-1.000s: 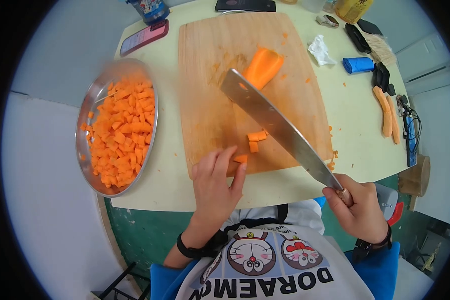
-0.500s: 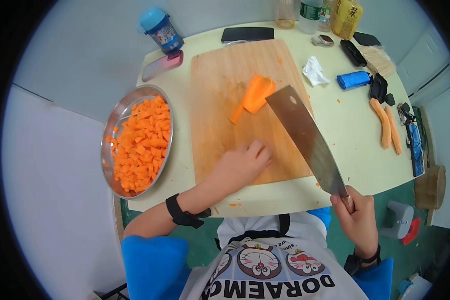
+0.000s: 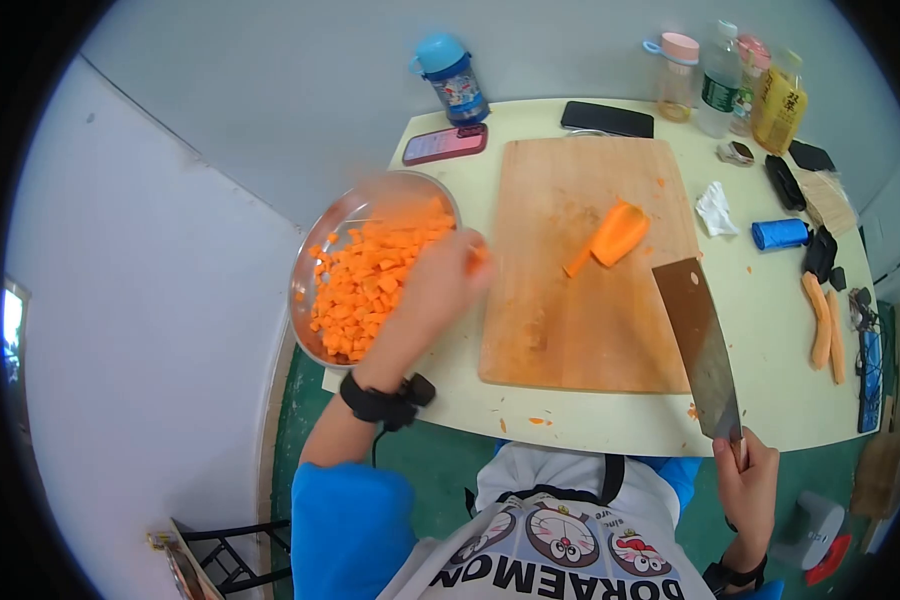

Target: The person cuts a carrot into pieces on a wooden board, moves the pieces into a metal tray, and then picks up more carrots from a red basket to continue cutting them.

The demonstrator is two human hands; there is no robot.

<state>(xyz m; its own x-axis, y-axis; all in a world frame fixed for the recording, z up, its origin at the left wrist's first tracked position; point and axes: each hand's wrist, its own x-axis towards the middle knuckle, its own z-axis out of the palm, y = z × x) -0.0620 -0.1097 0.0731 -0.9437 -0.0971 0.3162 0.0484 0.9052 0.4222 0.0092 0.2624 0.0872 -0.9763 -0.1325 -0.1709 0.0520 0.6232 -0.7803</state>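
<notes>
Motion smears my left hand over the right side of a round metal tray holding diced carrot. A bit of orange shows by its fingers, and an orange smear hangs over the tray's far rim. My right hand is closed round the handle of a cleaver; the blade points away from me over the right edge of a wooden cutting board. Flat carrot pieces lie on the board, left of the blade.
A blue flask and a phone stand and lie behind the tray. Another phone is beyond the board. Several bottles are at the back right. Crumpled tissue, a blue roll and peeled carrots lie right.
The view has shifted left. My left hand has gone from the board's near part to the tray. The cleaver stays in my right hand, beside the board's right edge.
</notes>
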